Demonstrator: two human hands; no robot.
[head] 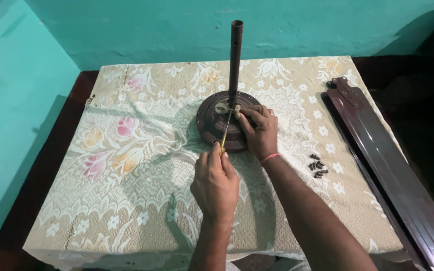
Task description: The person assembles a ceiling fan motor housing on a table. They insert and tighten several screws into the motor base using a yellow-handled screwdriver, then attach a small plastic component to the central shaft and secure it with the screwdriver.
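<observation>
Motor hub (pixel 212 128): mid-table, rod upright, blades (pixel 393 170) unattached.
Left hand (pixel 216 184): you grip a screwdriver (pixel 225 135), fist closed.
Right hand (pixel 259 129): fingers pinch the fitting at the rod's base.
Left: loose screws (pixel 318 167) unused.

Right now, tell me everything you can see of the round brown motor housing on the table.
The motor housing is a round, dark brown disc, metal by its look, lying flat on the floral tablecloth near the table's middle. Small holes dot its rim. A dark rod with side holes rises upright from its centre. The right hand rests on its top by the rod's base; the left hand aims a thin yellow-handled screwdriver across it toward the hub.
</observation>
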